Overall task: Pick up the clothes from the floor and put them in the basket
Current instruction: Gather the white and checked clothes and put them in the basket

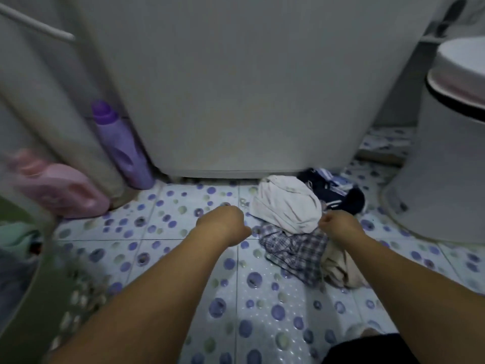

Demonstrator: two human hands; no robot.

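A pile of clothes lies on the tiled floor by the washing machine: a white garment (287, 203) on top, a plaid one (294, 249) under it, a beige one (341, 266) in front and a dark striped one (333, 191) behind. My right hand (339, 223) is on the pile, its fingers curled down at the white garment's right edge. My left hand (223, 223) hovers above the bare tiles left of the pile, fingers hanging curled and holding nothing. The laundry basket (39, 271) is blurred at the left edge, with greenish cloth inside.
A white washing machine (249, 88) fills the back. A purple bottle (120, 145) and a pink jug (60, 190) stand at its left. A white lidded bin (451, 153) stands at the right. Dotted tiles (183, 258) lie between basket and pile.
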